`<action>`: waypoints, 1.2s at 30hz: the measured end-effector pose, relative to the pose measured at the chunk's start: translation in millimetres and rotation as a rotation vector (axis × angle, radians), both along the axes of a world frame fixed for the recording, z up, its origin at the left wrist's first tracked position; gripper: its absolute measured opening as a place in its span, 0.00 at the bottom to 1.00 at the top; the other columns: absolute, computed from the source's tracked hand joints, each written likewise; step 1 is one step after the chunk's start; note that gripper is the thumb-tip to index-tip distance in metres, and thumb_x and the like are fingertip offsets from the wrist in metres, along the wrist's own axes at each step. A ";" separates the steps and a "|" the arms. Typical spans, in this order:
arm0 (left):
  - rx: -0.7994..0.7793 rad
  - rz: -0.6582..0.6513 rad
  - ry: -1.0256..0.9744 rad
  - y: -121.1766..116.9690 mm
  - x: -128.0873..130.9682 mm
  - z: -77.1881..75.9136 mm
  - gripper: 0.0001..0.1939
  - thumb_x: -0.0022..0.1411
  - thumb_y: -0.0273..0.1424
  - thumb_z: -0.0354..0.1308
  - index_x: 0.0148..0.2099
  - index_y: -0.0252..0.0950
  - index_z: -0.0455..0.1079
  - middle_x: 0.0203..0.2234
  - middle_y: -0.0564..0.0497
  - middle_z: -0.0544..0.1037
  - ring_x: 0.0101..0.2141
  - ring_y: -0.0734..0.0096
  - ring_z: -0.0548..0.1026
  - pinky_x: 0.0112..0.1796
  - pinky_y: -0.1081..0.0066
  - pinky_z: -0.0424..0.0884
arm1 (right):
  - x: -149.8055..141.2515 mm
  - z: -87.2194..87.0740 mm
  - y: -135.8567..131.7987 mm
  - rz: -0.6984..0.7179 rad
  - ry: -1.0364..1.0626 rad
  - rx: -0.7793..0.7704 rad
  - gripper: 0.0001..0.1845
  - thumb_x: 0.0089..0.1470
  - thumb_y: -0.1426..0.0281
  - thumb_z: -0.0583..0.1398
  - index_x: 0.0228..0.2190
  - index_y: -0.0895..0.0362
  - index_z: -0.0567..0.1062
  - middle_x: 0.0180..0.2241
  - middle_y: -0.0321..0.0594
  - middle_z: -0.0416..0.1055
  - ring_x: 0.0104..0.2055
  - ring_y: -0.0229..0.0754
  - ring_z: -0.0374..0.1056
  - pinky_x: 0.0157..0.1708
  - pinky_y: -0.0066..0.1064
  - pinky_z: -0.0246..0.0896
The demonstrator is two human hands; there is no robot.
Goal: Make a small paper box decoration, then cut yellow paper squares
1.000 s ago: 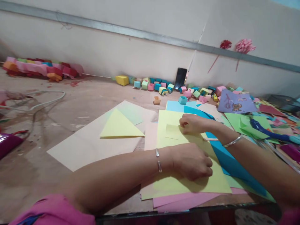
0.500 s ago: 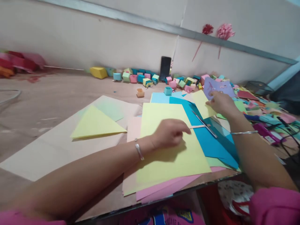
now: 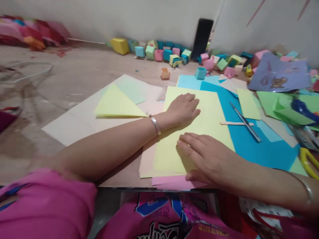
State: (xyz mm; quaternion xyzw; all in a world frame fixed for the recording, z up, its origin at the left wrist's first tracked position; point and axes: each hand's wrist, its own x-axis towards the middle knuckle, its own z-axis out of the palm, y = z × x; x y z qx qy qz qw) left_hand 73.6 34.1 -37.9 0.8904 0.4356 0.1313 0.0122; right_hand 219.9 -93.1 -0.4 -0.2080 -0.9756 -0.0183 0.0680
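Observation:
A yellow sheet of paper (image 3: pixel 171 156) lies on a stack of coloured sheets at the table's front edge. My left hand (image 3: pixel 183 109) rests palm down on its upper part, fingers stretched out. Nearer to me, my right hand (image 3: pixel 204 156) is over the lower part of the same sheet with its fingers extended, holding nothing. To the right, a pen (image 3: pixel 245 122) lies across a narrow paper strip (image 3: pixel 228 123) on a blue sheet (image 3: pixel 264 152). A small yellow piece of paper (image 3: pixel 248 103) is just beyond the pen.
On the left, a folded yellow triangle (image 3: pixel 117 104) sits on a large white sheet (image 3: pixel 82 121). Several small paper boxes (image 3: pixel 150 52) line the wall beside an upright phone (image 3: pixel 203 38). Yellow-handled scissors (image 3: pixel 309 162) and a purple sheet (image 3: pixel 281 74) are at right.
My right hand has let go of the small yellow piece, leaving it on the blue sheet, and come back over the large yellow sheet. My left hand has spread flat. The view has tilted down.

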 end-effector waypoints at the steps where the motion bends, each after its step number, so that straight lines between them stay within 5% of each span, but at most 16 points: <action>1: -0.003 0.001 -0.001 -0.3 0.3 0.1 0.20 0.70 0.36 0.44 0.56 0.31 0.66 0.56 0.39 0.69 0.56 0.54 0.65 0.55 0.57 0.60 | 1.9 -2.0 -2.9 -0.002 0.004 0.032 0.27 0.56 0.65 0.61 0.53 0.69 0.69 0.54 0.65 0.68 0.57 0.61 0.65 0.50 0.52 0.67; 8: -0.021 -0.001 -0.029 -0.3 0.0 -1.4 0.20 0.69 0.36 0.44 0.53 0.30 0.68 0.53 0.38 0.71 0.53 0.53 0.66 0.53 0.57 0.59 | 35.0 2.9 -22.9 -0.072 -0.071 0.229 0.29 0.50 0.81 0.49 0.53 0.59 0.70 0.53 0.55 0.73 0.56 0.58 0.67 0.44 0.50 0.71; 13: -0.011 -0.005 -0.034 -0.2 0.6 -0.9 0.20 0.68 0.37 0.45 0.52 0.28 0.68 0.52 0.37 0.71 0.53 0.50 0.66 0.52 0.56 0.60 | 51.1 3.9 -37.1 -0.139 -0.174 0.319 0.24 0.48 0.83 0.49 0.45 0.64 0.74 0.46 0.63 0.75 0.46 0.61 0.73 0.40 0.50 0.73; 24: -0.019 -0.014 -0.028 2.4 0.9 -0.4 0.21 0.69 0.37 0.44 0.53 0.29 0.68 0.53 0.36 0.70 0.54 0.50 0.65 0.53 0.55 0.59 | 65.8 2.2 -60.1 -0.236 -0.268 0.294 0.23 0.55 0.84 0.51 0.53 0.71 0.69 0.51 0.65 0.72 0.53 0.61 0.70 0.48 0.51 0.69; 31: 0.003 -0.018 -0.021 3.3 0.3 0.6 0.19 0.68 0.37 0.44 0.51 0.31 0.69 0.51 0.37 0.72 0.52 0.52 0.67 0.51 0.56 0.61 | 58.4 17.9 -54.7 -0.227 -0.153 0.329 0.15 0.59 0.81 0.52 0.40 0.63 0.77 0.39 0.56 0.78 0.42 0.55 0.74 0.41 0.47 0.70; 36: 0.010 -0.010 -0.034 2.9 -0.6 -0.8 0.19 0.68 0.37 0.45 0.49 0.31 0.70 0.49 0.38 0.72 0.50 0.53 0.68 0.49 0.58 0.61 | 65.5 10.2 -50.8 -0.204 -0.158 0.247 0.14 0.62 0.75 0.54 0.47 0.66 0.73 0.49 0.59 0.74 0.53 0.59 0.69 0.47 0.48 0.69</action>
